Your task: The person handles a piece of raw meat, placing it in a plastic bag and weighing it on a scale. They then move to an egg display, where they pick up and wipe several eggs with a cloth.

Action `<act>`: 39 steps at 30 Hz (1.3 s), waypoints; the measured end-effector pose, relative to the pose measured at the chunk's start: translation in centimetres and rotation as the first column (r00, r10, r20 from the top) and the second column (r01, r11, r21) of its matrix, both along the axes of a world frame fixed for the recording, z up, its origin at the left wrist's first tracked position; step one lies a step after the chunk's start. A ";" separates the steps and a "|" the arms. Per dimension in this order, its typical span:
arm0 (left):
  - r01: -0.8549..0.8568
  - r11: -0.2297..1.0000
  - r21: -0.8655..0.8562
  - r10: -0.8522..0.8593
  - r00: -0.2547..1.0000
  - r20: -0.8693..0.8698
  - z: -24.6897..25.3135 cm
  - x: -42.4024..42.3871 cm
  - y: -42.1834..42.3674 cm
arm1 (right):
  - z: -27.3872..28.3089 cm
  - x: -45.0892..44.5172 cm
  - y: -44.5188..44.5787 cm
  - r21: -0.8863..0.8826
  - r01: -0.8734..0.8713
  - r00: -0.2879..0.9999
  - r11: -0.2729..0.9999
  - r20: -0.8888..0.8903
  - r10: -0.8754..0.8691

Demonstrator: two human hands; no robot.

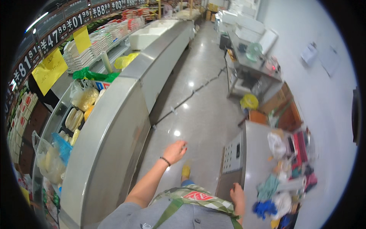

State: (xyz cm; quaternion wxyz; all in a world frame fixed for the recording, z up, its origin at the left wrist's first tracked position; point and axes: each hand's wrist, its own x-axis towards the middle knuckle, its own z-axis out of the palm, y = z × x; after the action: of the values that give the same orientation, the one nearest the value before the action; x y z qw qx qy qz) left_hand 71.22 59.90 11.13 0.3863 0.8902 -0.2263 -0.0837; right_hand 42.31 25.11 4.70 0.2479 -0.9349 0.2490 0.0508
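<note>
My left hand [175, 152] is held out in front of me over the grey floor [197, 114], a dark bead bracelet on its wrist; it holds nothing and its fingers are loosely curled. Low at my right side hangs my right hand [236, 193], beside the edge of a steel-topped counter [251, 169]; its fingers are partly hidden and nothing shows in them. I wear a green checked apron [186, 194] over a grey shirt. One yellow shoe [186, 171] shows on the floor below.
Along the left runs a long steel display case [114, 114] with bagged food and white foam boxes [151, 35]. On the right stand a metal table [243, 54] with a green fan [254, 51], a wooden chair [288, 114] and cloths [267, 187]. A dark cable [193, 92] crosses the floor.
</note>
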 end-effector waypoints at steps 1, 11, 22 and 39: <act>-0.004 1.000 0.022 0.004 1.000 0.008 -1.9 3.2 -1.0 | 0.1 4.5 -1.3 -0.038 -0.020 0.997 0.999 -0.071 0.017; -0.399 0.886 0.236 0.451 0.859 -0.241 -8.9 25.2 3.6 | 9.1 60.3 -1.2 -0.034 -0.561 0.794 0.827 0.263 0.549; -0.161 0.929 0.334 0.197 0.977 -0.076 -9.1 78.6 -12.4 | 5.6 95.4 -18.0 -0.052 -0.357 0.920 0.933 0.152 0.361; -0.065 0.983 0.174 0.101 0.974 -0.204 -5.7 139.6 -37.2 | 4.8 162.8 -38.5 -0.068 -0.325 0.916 0.943 0.224 0.332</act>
State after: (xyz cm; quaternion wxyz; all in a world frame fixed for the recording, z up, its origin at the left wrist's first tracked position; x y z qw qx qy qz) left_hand 210.82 22.67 5.41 0.3358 0.9141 -0.1384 -0.1804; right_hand 205.06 -13.41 9.47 0.2497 -0.9663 0.0587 -0.0217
